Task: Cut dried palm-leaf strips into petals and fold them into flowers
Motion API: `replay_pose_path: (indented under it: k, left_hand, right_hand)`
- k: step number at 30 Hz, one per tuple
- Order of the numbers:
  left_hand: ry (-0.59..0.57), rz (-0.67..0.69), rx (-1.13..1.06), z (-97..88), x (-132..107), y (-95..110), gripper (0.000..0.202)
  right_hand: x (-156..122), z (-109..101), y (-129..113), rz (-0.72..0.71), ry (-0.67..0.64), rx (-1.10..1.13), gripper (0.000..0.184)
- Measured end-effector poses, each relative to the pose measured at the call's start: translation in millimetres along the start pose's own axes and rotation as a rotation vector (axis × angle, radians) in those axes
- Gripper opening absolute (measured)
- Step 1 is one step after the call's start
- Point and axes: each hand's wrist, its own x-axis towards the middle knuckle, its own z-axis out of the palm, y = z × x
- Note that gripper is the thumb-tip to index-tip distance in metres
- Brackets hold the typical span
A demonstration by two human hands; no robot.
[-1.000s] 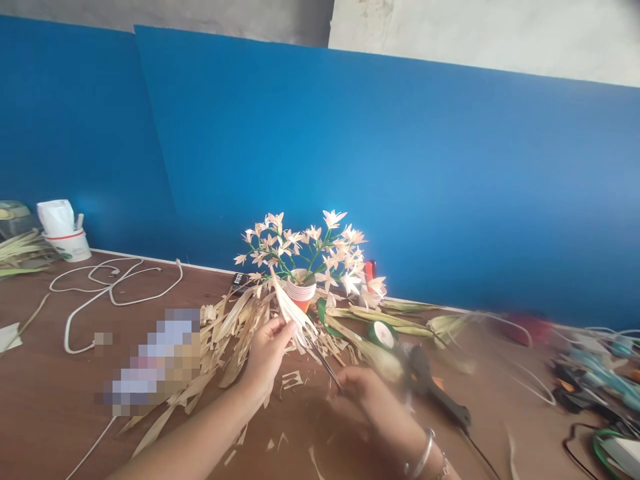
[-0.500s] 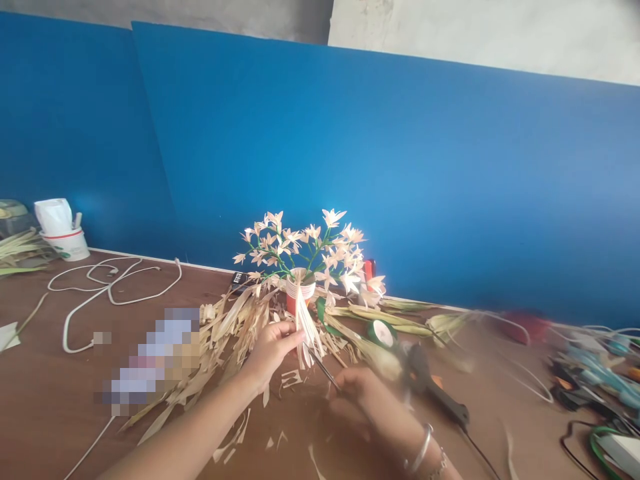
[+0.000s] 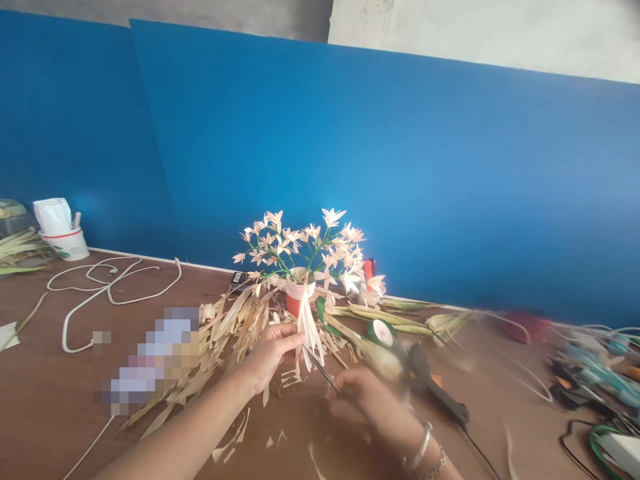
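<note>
Left grip (image 3: 271, 355) on pale strips (image 3: 312, 328), littered brown tabletop (image 3: 45, 390), blue panels (image 3: 350, 147) behind

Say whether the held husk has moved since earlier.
Yes: the husk has swung rightward, its top now in front of the cup instead of left of it.

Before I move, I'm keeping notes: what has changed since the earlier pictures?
The pale husk tilted more upright, its top swinging right; the left hand shifted slightly right. Nothing was let go; the right hand still holds the metal tool. The cup of flowers stayed put.
</note>
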Motion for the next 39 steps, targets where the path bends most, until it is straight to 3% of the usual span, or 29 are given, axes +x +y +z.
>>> replay_pose_path:
  k: [13, 20, 26, 29, 33, 36, 39]
  left_hand:
    - [0.023, -0.045, -0.038, 2.6, -2, 2, 0.020]
    - [0.053, 0.001, 0.083, -0.5, 1, -1, 0.019]
    - [0.202, 0.076, 0.153, -1.5, 4, -3, 0.020]
    - [0.246, 0.098, 0.110, 5.3, 1, -7, 0.024]
    - [0.232, 0.082, 0.093, 20.6, -9, -17, 0.026]
    - [0.226, 0.099, 0.109, 28.1, -15, -22, 0.024]
    - [0.182, 0.076, 0.113, 29.8, -16, -22, 0.022]
  right_hand:
    - [0, 0, 1, -0.027, -0.018, 0.014, 0.033]
    - [2, 0, 1, -0.085, -0.013, -0.043, 0.032]
    - [-1, -2, -4, -0.169, -0.026, 0.020, 0.032]
    - [-3, 3, -12, -0.284, 0.074, 0.054, 0.027]
    - [-4, 20, -22, -0.402, 0.324, 0.022, 0.025]
    - [-3, 32, -23, -0.380, 0.443, 0.046, 0.022]
    - [-1, 36, -22, -0.324, 0.439, 0.142, 0.027]
